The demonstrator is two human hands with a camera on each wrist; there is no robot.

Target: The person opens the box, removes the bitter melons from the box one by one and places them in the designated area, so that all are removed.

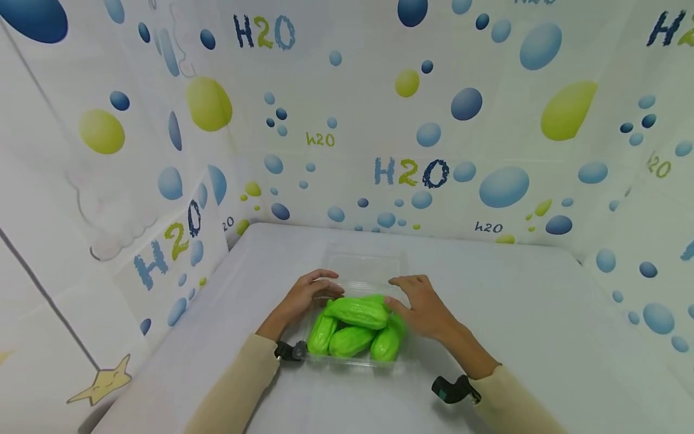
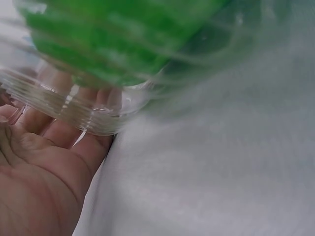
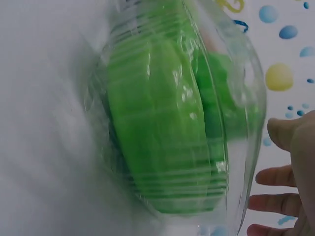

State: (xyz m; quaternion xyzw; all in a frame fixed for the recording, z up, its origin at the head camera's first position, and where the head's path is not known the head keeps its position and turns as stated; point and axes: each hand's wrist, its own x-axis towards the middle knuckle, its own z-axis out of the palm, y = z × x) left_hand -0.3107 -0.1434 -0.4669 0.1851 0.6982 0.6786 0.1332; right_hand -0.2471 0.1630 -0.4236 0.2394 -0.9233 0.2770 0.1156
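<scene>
A clear plastic clamshell box (image 1: 358, 361) stands on the table with its lid (image 1: 365, 265) laid back on the far side. Inside are several bright green, ridged, long vegetables (image 1: 358, 313) that look like bitter gourds, one lying across the others. My left hand (image 1: 309, 295) is at the box's left side; in the left wrist view its fingers (image 2: 61, 130) reach behind the clear wall and show through it. At the far right corner is my right hand (image 1: 428, 307), thumb and fingers spread. Seen from the right wrist, those fingers (image 3: 275, 202) lie beside the rim, holding nothing.
A white cloth covers the table (image 1: 515, 313). Behind and to the left hangs a white curtain (image 1: 368, 108) printed with blue and green drops and H2O lettering. Beige sleeves (image 1: 238, 380) and black wrist cameras (image 1: 452, 389) are close to the box's near side.
</scene>
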